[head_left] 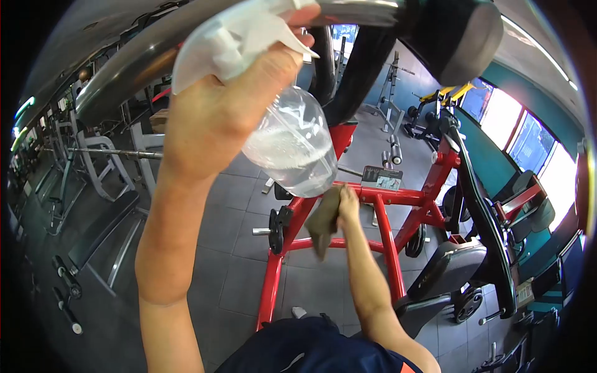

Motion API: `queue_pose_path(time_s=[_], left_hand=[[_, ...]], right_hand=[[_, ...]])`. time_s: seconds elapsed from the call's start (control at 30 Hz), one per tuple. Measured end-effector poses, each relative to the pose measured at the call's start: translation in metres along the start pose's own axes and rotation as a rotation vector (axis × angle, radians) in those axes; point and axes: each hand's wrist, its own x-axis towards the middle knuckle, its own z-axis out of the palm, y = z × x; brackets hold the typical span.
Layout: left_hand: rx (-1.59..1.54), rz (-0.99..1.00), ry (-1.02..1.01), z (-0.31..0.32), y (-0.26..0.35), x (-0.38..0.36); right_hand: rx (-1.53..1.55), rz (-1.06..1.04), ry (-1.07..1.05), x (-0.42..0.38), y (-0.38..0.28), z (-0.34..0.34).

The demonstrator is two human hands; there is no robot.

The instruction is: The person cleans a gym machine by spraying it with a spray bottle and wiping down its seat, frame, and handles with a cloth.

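Observation:
My left hand is raised close to the camera, wrapped around the neck of a clear spray bottle with a white trigger head. Cloudy liquid fills part of the bottle, which tilts toward the lower right. Lower down, my right hand grips a greenish-brown cloth that hangs from the fingers. Behind the cloth runs the red frame of a gym machine; the cloth overlaps its crossbar in this view. A thick metal bar passes just behind the spray head.
A black padded end juts in at the upper right. On the right stand a black seat and a long black lever arm. A weight bench and a barbell rack are at the left. Weight plates hang on the red frame.

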Motion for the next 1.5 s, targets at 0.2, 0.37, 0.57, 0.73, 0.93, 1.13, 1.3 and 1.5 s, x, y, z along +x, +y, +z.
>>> queue_pose_path(time_s=[0.2,0.37,0.57,0.73,0.93,1.13,1.3,1.5], left_hand=[[0.025,-0.070,0.023,0.004,0.004,0.023],[0.070,-0.062,0.003,-0.005,-0.004,0.030],[0.093,-0.096,0.023,-0.006,0.000,0.026],[0.137,-0.081,0.054,-0.010,-0.002,0.024],[0.101,-0.069,0.027,-0.014,-0.003,0.026],[0.140,0.000,0.116,-0.008,-0.006,0.021],[0.157,0.035,0.102,-0.011,-0.007,0.020],[0.115,0.001,0.116,-0.012,-0.002,0.017]], right_hand=[[-0.148,-0.398,-0.143,0.106,-0.188,0.040],[-0.198,-0.271,-0.181,0.200,-0.307,0.065],[-0.204,-0.428,-0.176,0.293,-0.389,0.117],[-0.025,-0.461,-0.049,0.364,-0.420,0.148],[-0.226,-0.484,-0.005,0.477,-0.340,0.101],[-1.290,-0.208,0.006,0.401,-0.283,0.044],[-1.566,-0.337,-0.049,0.367,-0.261,0.116],[-1.934,-0.719,-0.382,0.320,-0.110,0.113]])
